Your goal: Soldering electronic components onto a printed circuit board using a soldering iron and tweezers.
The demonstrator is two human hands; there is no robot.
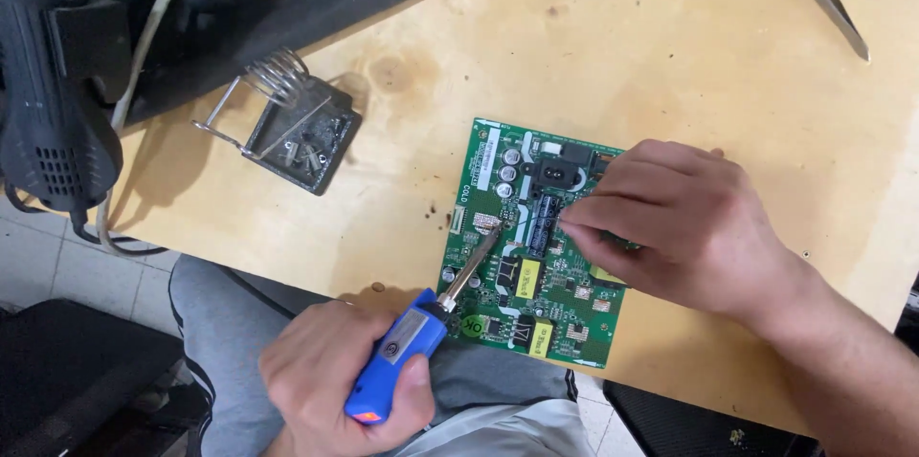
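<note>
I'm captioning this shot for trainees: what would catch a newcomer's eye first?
The green circuit board in the middle of the wooden table, with the right hand pressing on it. Next, the blue soldering iron in the left hand, its tip touching the board's left part. Up left sit a coil stand and a black heat gun.

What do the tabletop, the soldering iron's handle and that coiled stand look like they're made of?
The tabletop looks like bare plywood: pale, matt, with visible grain and dark scorch spots. The soldering iron in the left hand seems to have a glossy blue plastic handle and a shiny metal shaft. The coiled stand looks like bare steel wire on a dark, dull metal base, though that base could be coated.
</note>
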